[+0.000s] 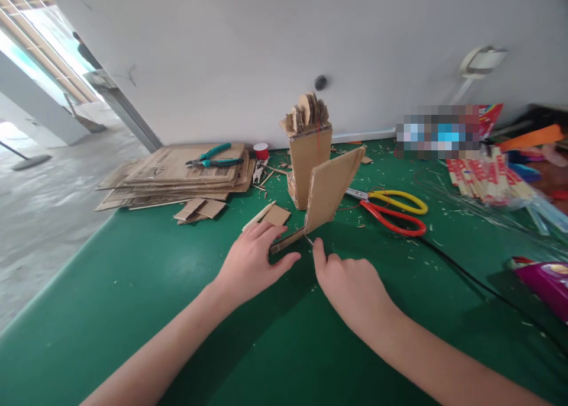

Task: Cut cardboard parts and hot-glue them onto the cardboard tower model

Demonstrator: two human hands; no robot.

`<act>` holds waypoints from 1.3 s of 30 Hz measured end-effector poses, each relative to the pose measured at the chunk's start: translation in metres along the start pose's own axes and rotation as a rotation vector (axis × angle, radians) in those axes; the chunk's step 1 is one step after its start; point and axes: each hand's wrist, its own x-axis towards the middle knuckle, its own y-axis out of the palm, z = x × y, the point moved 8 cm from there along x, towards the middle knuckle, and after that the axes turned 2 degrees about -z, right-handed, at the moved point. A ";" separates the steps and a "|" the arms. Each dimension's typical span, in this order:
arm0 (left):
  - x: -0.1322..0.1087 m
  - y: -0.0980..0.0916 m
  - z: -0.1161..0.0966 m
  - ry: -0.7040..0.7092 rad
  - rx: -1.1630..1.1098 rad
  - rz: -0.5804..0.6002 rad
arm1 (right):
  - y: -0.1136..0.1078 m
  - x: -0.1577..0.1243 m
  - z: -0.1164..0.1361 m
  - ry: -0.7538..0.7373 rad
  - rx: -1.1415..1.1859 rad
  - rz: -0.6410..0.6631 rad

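My left hand (252, 263) lies on the green table (133, 287) with fingers and thumb round the low end of a folded cardboard piece (331, 187), holding it down. The rest of that piece stands up at a tilt to the right. My right hand (350, 282) is curled, and its fingers pinch a thin metal tool (308, 240) whose tip touches the cardboard's fold. Behind stands a tall cardboard model (308, 151) topped with several round cardboard discs.
A stack of flat cardboard sheets (173, 175) lies at the left rear with teal pliers (215, 157) on it. Red-and-yellow scissors (393, 210) lie to the right. A black cable (479, 284) crosses the right side. Packets of sticks (488, 178) sit far right.
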 end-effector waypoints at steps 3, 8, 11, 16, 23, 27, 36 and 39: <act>0.002 0.014 -0.001 -0.057 0.030 -0.038 | 0.001 0.004 -0.001 -0.008 0.000 -0.014; 0.009 0.033 0.005 -0.051 0.058 -0.018 | 0.001 0.003 0.002 -0.024 -0.029 -0.024; 0.010 0.033 0.007 -0.030 0.001 -0.042 | 0.001 0.004 0.004 -0.041 -0.042 -0.020; 0.008 0.033 0.008 -0.009 -0.039 -0.069 | 0.002 0.005 0.008 -0.051 -0.053 -0.004; 0.007 0.022 0.008 -0.055 -0.052 -0.148 | 0.000 0.004 0.007 -0.041 -0.009 0.013; 0.004 0.011 0.007 -0.080 -0.121 -0.195 | 0.000 0.004 0.000 -0.009 0.015 0.012; -0.001 0.007 0.017 -0.315 -0.571 -0.177 | -0.003 -0.001 -0.009 0.034 0.035 -0.057; -0.002 0.012 0.017 -0.341 -0.605 -0.140 | -0.009 -0.004 -0.016 0.075 0.022 -0.117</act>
